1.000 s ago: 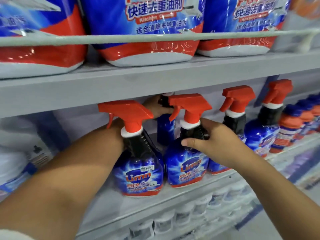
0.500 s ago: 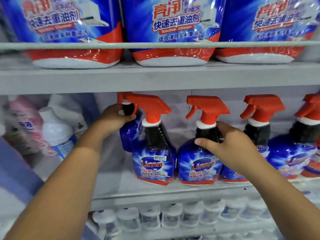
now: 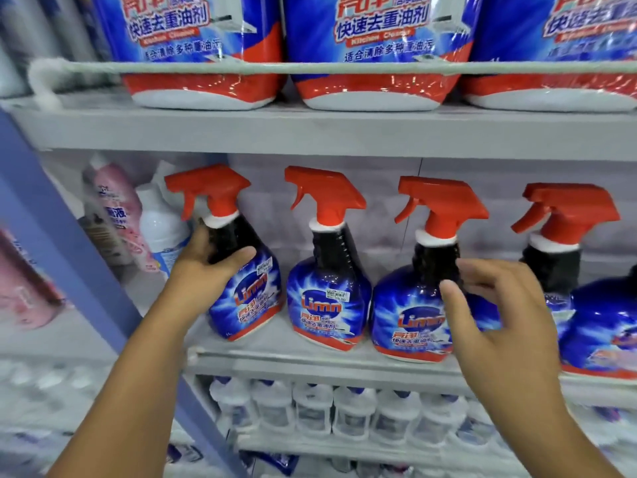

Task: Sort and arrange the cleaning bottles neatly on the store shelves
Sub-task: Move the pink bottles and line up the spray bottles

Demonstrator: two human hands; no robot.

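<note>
- The middle shelf [image 3: 344, 365] is bounded above by the grey front edge of the upper shelf [image 3: 310, 129] and at the left by a slanting blue upright [image 3: 69, 257]; open room is seen above the red triggers and at the shelf's left end.
- Large refill pouches [image 3: 372, 46] are kept behind a rail [image 3: 344, 67] on the upper shelf.
- Four spray bottles are seen along the middle shelf; the leftmost spray bottle [image 3: 246, 291] is tilted, its base near the front lip.
- The second bottle [image 3: 327, 298] and third bottle [image 3: 406, 319] are stood upright, just beside each other.
- The left hand [image 3: 203, 267] is wrapped round the tilted bottle's dark neck, thumb across the front.
- The right hand [image 3: 499, 305] is held before the third bottle, fingers [image 3: 451, 298] spread and holding nothing.
- Small white bottles [image 3: 310, 408] are packed in a row on the lower shelf.
</note>
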